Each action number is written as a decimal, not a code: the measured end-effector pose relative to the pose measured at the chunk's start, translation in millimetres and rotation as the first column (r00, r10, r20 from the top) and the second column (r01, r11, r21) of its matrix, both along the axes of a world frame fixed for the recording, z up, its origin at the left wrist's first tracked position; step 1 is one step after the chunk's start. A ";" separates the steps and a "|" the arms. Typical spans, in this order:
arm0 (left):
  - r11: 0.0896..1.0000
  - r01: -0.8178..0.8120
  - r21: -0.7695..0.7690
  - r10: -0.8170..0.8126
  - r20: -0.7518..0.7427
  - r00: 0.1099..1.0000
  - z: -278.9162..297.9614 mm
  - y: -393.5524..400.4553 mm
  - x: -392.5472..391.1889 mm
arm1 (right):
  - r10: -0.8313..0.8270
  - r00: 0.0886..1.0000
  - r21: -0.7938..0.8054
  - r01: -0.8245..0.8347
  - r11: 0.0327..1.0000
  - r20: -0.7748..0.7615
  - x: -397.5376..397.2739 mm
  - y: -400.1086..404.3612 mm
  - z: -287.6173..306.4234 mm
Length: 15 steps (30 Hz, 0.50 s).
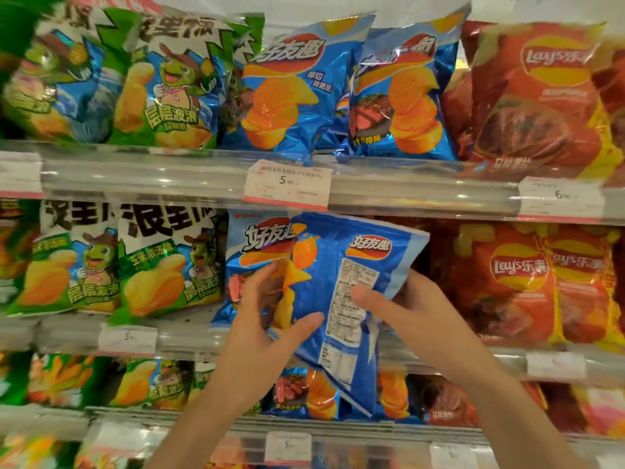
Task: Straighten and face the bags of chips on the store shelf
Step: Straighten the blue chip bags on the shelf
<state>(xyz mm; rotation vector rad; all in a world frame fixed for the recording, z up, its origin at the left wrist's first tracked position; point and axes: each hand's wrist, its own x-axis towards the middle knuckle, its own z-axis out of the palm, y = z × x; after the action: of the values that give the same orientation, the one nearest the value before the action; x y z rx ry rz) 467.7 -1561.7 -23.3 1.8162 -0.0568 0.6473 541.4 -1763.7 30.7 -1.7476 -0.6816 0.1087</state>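
Blue chip bag (341, 299) held tilted, back label outward, before middle shelf (422, 201). Left hand (267, 319) gripping lower left edge, thumb across front; right hand (406, 309) gripping right side, thumb on label. Faced blue bag (257, 252) just behind.

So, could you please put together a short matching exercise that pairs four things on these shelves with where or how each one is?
Things:
1. Held blue bag
2. Red Lay's bag
3. Green frog bag
4. Price tag 5.90

Places or states:
A. Top shelf, right
B. Clipped on the shelf rail under the blue bags
C. Tilted, back label showing, gripped by left hand and right hand
D. Top shelf, left

Pairs: 1-C, 2-A, 3-D, 4-B
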 end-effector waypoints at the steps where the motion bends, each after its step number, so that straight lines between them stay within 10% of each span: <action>1: 0.999 -0.020 0.037 0.019 0.017 1.000 -1.8 -0.6 -1.8 | -0.009 1.000 0.021 0.009 1.000 -0.028 -0.3 3.7 -2.5; 11: 0.986 -0.078 0.145 0.088 -0.063 0.994 -1.2 11.5 -2.3 | 0.127 0.971 -0.009 -0.131 0.991 -0.204 3.3 7.2 -2.5; 15: 0.984 -0.136 0.120 0.140 -0.030 0.990 0.6 25.7 -3.9 | -0.216 0.969 -0.116 0.202 0.972 -0.122 38.8 -18.7 -5.5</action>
<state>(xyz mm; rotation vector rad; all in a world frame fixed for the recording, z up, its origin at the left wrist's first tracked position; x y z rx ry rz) 463.8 -1536.1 -22.7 1.9582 0.0586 0.7187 580.3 -1782.5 25.2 -1.8821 -0.3965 0.1164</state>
